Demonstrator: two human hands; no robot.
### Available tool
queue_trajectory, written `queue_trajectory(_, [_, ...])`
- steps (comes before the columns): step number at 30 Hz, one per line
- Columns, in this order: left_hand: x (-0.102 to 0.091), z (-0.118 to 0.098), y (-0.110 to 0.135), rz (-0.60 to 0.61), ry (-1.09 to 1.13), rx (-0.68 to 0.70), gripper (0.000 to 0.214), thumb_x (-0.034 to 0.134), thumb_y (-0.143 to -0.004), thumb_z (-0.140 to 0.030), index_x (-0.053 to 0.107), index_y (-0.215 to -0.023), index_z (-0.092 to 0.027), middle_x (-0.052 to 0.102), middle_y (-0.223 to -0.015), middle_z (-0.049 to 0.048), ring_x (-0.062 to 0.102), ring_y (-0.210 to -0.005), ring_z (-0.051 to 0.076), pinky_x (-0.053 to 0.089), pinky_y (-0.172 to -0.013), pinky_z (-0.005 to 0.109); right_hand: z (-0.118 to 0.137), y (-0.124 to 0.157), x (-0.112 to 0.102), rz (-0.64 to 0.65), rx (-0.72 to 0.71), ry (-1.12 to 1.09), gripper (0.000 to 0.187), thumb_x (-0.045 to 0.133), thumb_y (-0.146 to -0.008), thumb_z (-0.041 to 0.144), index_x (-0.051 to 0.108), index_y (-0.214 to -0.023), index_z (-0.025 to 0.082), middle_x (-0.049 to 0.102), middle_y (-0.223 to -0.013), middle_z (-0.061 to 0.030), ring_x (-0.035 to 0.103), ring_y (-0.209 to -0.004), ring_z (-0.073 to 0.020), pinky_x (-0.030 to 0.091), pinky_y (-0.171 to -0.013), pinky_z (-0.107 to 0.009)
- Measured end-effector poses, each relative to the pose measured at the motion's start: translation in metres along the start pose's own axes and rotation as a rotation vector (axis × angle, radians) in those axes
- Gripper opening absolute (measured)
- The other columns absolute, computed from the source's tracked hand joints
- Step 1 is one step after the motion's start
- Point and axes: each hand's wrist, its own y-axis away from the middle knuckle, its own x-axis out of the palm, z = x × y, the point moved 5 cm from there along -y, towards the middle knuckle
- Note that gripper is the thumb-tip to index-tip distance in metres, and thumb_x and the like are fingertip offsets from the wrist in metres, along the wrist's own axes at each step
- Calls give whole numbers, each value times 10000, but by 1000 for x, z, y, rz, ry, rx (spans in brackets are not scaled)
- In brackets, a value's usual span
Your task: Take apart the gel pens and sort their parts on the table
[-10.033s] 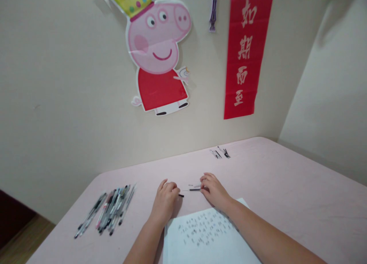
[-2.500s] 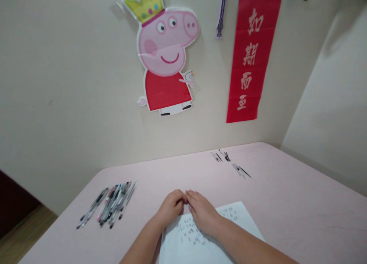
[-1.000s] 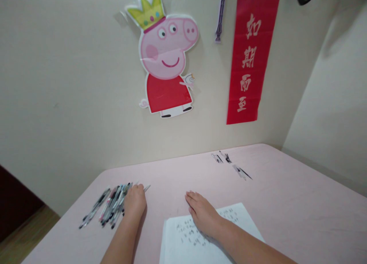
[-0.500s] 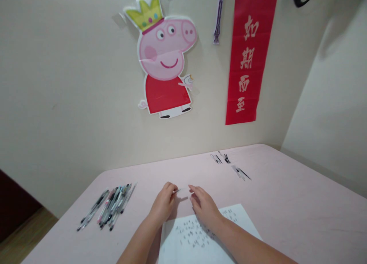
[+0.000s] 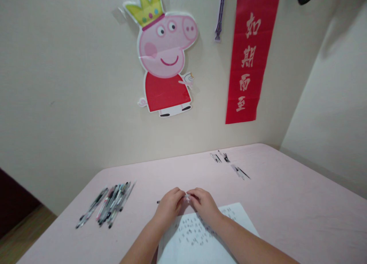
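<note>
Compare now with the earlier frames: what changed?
The left hand has come back right from the pen pile holding a pen; the right hand has moved in to meet it, grip unclear. The loose parts by the hands ten seconds ago are gone from there; a third parts group now lies farther right. Unchanged: pig cutout, red banner.

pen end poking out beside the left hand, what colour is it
The pen end is black, seen in the head view.
</note>
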Motion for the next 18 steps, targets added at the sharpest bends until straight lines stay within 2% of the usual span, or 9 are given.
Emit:
queue_trajectory(5, [3, -2, 1, 10, -28, 11, 257, 345, -904, -206, 602, -901, -192, 591, -882, 55, 551, -822, 163, 400, -727, 261, -1, 0, 0, 1, 28, 13, 235, 511, -817, 153, 711, -937, 182, 705, -903, -65, 626, -835, -179, 488, -785, -302])
queue_trajectory(18, [9, 2, 2, 54, -41, 2, 239, 364, -913, -238, 597, -882, -198, 581, -820, 23, 543, -767, 147, 347, -650, 243, 0, 0, 0, 35, 54, 35, 241, 514, -802, 122, 719, -914, 181, 716, -903, -64, 633, -848, -184, 484, -803, -304])
